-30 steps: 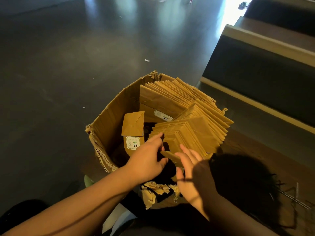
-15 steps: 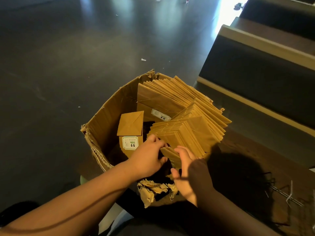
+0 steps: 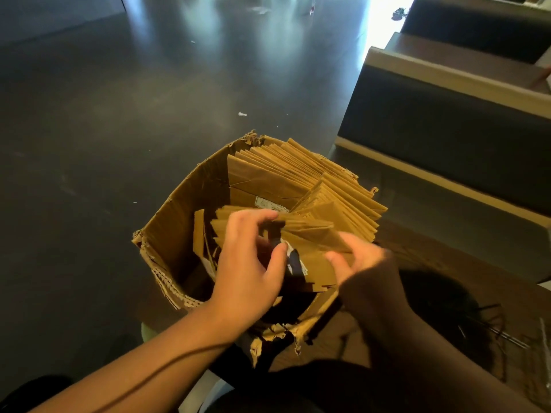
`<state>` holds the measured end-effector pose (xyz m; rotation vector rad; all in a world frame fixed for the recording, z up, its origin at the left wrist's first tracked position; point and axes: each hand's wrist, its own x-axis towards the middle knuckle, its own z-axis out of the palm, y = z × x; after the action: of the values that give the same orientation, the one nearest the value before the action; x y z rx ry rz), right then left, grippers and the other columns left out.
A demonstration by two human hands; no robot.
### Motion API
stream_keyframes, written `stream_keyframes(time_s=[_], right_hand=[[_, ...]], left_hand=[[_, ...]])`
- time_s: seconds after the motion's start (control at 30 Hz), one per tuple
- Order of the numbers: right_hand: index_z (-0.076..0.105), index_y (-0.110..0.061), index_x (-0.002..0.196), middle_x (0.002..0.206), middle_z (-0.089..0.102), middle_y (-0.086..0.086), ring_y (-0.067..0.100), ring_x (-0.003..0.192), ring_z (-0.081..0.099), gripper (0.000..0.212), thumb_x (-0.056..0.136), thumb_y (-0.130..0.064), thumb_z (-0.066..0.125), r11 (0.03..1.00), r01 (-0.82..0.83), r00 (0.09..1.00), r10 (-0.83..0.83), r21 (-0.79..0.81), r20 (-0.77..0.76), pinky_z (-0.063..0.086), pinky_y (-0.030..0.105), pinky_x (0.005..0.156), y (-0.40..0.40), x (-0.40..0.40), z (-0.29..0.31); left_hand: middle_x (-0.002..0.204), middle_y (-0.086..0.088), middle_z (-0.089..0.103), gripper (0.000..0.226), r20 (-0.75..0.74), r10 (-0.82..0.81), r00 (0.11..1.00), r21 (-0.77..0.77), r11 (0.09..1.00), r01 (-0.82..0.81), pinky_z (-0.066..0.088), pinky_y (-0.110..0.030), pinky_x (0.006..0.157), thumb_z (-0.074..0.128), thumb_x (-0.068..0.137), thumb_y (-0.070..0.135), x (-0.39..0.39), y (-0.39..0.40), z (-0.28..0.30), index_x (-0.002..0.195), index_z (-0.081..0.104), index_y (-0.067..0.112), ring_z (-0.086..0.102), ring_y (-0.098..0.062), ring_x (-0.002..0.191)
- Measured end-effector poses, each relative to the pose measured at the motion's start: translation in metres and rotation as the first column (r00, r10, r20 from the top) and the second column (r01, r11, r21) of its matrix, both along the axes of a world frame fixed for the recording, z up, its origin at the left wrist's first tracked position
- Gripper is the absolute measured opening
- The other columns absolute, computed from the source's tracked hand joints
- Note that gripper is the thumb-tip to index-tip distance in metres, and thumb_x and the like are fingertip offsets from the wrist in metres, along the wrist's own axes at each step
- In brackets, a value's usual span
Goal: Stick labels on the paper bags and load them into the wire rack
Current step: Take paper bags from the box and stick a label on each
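Both your hands grip fanned brown paper bags [image 3: 310, 231] inside the torn cardboard box [image 3: 179, 231]: left hand [image 3: 247, 263], right hand [image 3: 357, 263]. Dark bench [image 3: 447, 144] crowds your right.

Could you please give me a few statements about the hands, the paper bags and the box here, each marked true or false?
1. The flat brown paper bags stand in a torn brown cardboard box. True.
2. The box rests on a white table. False: a dark glossy floor surrounds it.
3. The left hand grips a bundle of bags. True.
4. The right hand hangs away from the bags. False: it touches the bundle.
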<state>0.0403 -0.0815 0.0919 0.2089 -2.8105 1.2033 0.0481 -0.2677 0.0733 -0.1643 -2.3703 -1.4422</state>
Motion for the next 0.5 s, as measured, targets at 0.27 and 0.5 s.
stream_keyframes(time_s=[0.27,0.5], right_hand=[[0.062,-0.027,0.097,0.086,0.075,-0.011,0.008,0.076,0.073,0.02,0.094,-0.007,0.061,0.667,0.346,0.937,-0.278,-0.66,0.21,0.058,0.024,0.059,0.047,0.009,0.051],[0.068,-0.028,0.108,0.108,0.075,0.005,0.033,0.098,0.072,0.034,0.08,-0.01,0.063,0.225,0.519,0.855,-0.164,-0.825,0.493,0.053,0.056,0.087,0.063,0.04,0.048]], left_hand=[[0.069,0.012,0.062,0.024,0.205,-0.421,0.884,-0.086,0.892,0.444,0.051,-0.035,0.064,0.051,0.095,0.047,0.018,0.02,0.002,0.076,0.063,0.041,0.061,-0.009,0.068],[0.106,-0.004,0.072,0.083,0.284,-0.635,0.719,0.855,0.507,0.11,0.057,-0.042,0.086,0.088,0.059,0.059,0.014,0.061,0.035,0.122,0.055,0.016,0.072,-0.02,0.096]])
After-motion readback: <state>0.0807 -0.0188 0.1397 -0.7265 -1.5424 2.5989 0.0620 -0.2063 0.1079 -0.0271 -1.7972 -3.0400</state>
